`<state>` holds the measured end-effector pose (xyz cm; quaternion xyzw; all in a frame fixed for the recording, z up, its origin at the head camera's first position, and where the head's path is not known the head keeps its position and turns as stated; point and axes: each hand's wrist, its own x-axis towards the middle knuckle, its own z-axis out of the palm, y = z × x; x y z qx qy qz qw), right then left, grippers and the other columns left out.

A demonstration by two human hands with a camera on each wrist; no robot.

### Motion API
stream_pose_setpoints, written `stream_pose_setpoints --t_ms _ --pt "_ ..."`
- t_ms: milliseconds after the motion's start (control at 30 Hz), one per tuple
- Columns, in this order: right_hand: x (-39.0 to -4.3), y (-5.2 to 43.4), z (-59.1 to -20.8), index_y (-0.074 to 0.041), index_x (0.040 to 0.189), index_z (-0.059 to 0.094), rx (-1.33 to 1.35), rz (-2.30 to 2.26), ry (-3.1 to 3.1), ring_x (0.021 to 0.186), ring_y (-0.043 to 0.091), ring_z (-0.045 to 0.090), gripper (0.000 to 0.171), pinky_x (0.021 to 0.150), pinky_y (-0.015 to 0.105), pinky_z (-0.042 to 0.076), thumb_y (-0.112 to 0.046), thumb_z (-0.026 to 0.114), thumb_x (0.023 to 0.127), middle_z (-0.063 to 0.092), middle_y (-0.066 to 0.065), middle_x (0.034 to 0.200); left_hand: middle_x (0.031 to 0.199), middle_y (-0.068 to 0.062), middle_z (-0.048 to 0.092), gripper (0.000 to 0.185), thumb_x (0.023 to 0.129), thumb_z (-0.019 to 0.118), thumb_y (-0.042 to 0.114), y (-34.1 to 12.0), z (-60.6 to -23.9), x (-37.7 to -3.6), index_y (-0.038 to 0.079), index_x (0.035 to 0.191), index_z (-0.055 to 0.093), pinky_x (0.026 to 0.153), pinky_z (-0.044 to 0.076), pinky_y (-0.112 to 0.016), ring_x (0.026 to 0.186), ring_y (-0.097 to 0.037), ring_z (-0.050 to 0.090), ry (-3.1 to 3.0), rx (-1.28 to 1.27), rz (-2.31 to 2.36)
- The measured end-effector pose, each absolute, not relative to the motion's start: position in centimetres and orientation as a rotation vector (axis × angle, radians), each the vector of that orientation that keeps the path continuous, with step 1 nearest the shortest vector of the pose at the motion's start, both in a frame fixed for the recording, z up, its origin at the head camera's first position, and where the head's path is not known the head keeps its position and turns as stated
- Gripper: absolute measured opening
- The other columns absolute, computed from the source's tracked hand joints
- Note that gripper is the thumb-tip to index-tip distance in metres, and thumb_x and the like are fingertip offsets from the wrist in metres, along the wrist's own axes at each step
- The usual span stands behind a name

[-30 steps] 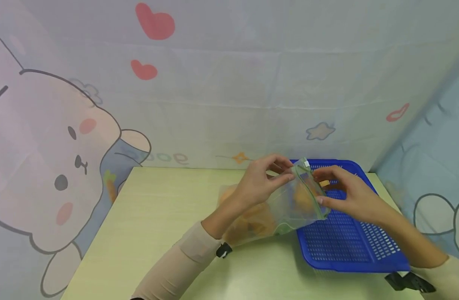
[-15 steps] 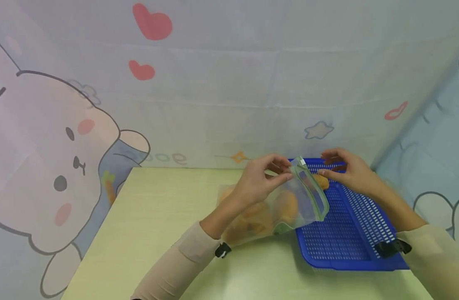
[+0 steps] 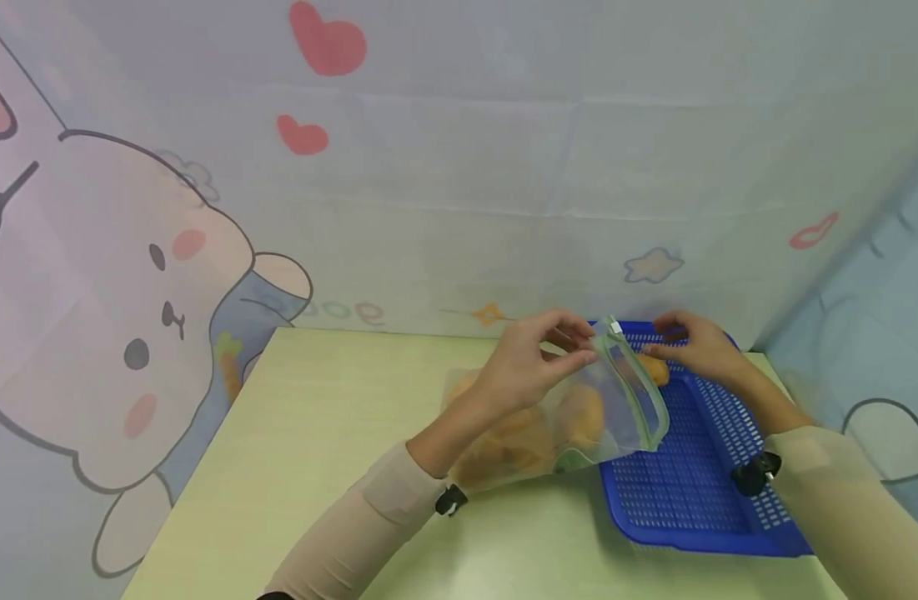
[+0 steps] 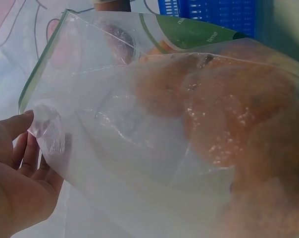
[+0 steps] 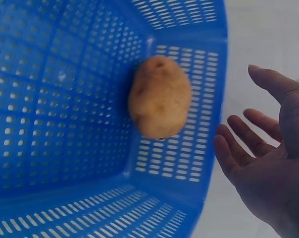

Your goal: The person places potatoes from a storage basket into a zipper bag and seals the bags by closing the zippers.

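Note:
My left hand [image 3: 529,362] pinches the upper edge of a clear zip bag [image 3: 619,421] near its green-trimmed mouth. Several potatoes [image 4: 238,109] lie inside the bag, blurred by the plastic. The bag's mouth faces right and hangs over a blue basket [image 3: 684,500]. One more potato [image 5: 159,96] rests in the basket, against its far wall. Near that potato is my right hand [image 3: 702,346], its fingers loosely bent and holding nothing. In the right wrist view, the hand [image 5: 268,158] is just outside the basket's rim, apart from the potato.
The basket stands at the right end of a pale yellow-green table [image 3: 338,433]. Behind the table hangs a printed cloth [image 3: 459,167] with a cartoon rabbit and hearts. A second cloth wall [image 3: 879,333] runs along the right side.
My right hand has left the bag's mouth and moved back to the basket's far end. A potato near the mouth has moved deeper into the bag. My left hand keeps its hold.

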<state>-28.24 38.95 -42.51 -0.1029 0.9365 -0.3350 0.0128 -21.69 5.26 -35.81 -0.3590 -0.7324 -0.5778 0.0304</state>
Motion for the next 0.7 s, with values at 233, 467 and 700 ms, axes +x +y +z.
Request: stream_pose_setpoints --t_ms 233,467,700 --pt "-29.1 39.4 -45.1 0.016 0.137 0.056 -0.372 -0.826 2.994 0.117 0.052 0.062 0.066 0.096 0.065 0.053 -0.030 0.080 0.096 0.063 0.036 0.129 0.102 0.000 0.074 0.018 0.098 0.078 0.006 5.5 -36.0 -21.5 0.006 0.114 0.071 0.082 0.062 -0.023 0.094 -0.004 0.071 -2.235 -1.121 -1.771" --pt "-29.8 39.7 -47.4 0.018 0.125 0.063 -0.495 -0.735 3.020 0.101 0.043 0.063 0.058 0.088 0.061 0.054 -0.017 0.084 0.083 0.067 0.031 0.113 0.103 0.000 0.075 0.017 0.098 0.077 0.006 5.5 -35.9 -21.3 0.007 0.114 0.070 0.080 0.062 -0.022 0.094 -0.003 0.071 -2.254 -1.116 -1.761" --pt "-29.6 39.8 -47.9 0.012 0.113 0.068 -0.504 -0.729 3.046 0.096 0.039 0.063 0.044 0.082 0.056 0.054 -0.014 0.085 0.082 0.069 0.024 0.104 0.103 -0.001 0.075 0.018 0.098 0.077 0.006 5.4 -36.0 -21.4 0.006 0.114 0.070 0.080 0.062 -0.022 0.093 -0.003 0.071 -2.254 -1.112 -1.751"
